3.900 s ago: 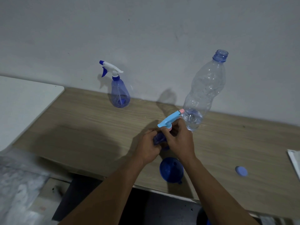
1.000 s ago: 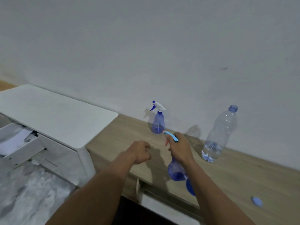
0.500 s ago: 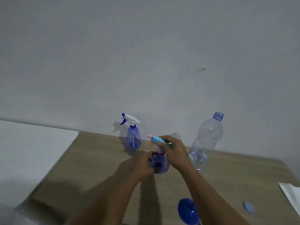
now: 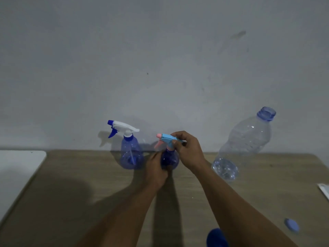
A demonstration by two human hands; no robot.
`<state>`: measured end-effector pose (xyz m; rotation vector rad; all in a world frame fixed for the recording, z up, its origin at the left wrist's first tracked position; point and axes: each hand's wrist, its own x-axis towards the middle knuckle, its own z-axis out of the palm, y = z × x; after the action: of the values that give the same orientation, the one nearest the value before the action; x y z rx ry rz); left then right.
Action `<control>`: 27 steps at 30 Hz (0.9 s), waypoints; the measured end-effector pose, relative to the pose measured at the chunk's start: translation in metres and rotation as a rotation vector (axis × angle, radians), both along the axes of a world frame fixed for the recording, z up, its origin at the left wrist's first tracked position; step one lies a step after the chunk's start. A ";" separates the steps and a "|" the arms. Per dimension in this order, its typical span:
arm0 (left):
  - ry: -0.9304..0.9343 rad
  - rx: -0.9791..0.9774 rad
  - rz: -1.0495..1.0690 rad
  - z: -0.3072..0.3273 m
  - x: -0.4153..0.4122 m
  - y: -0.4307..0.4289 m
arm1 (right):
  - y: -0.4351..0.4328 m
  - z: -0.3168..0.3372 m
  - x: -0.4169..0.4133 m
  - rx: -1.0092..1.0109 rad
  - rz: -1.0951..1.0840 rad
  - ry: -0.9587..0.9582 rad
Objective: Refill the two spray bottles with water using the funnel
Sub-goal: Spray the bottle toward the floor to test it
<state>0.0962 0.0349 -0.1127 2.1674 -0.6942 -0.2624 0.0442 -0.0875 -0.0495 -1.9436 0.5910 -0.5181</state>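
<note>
Standing on the bench [image 4: 71, 202], the light-blue-topped spray bottle [image 4: 169, 159] is braced at its body by the left hand [image 4: 156, 170], closed around it, while the right hand [image 4: 187, 148] pinches its trigger head [image 4: 166, 139], probably to screw it tight. The white-topped spray bottle [image 4: 130, 154] waits just beside; the uncapped water bottle [image 4: 245, 145] and funnel [image 4: 216, 237] sit clear.

Nothing readable showed anywhere: the two spray bottles [image 4: 132, 154], the clear water bottle [image 4: 243, 145], the loose cap [image 4: 292, 227] and the wall [image 4: 160, 59] carried no text, label, brand or number that could be made out.
</note>
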 end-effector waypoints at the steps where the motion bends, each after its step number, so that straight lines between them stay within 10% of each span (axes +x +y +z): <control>1: 0.009 -0.005 0.010 0.000 0.002 -0.004 | -0.001 0.000 0.003 -0.003 -0.004 -0.001; 15: 0.092 0.024 0.115 0.003 -0.010 -0.002 | 0.012 0.034 -0.031 -0.267 0.008 0.234; 27: -0.084 0.157 -0.210 0.081 -0.063 0.010 | 0.022 0.065 -0.171 -0.441 -0.037 0.571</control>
<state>0.0328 0.0446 -0.0316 2.2649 -0.9808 -0.3472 -0.1264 -0.0655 0.0157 -2.5278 0.9289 -0.1046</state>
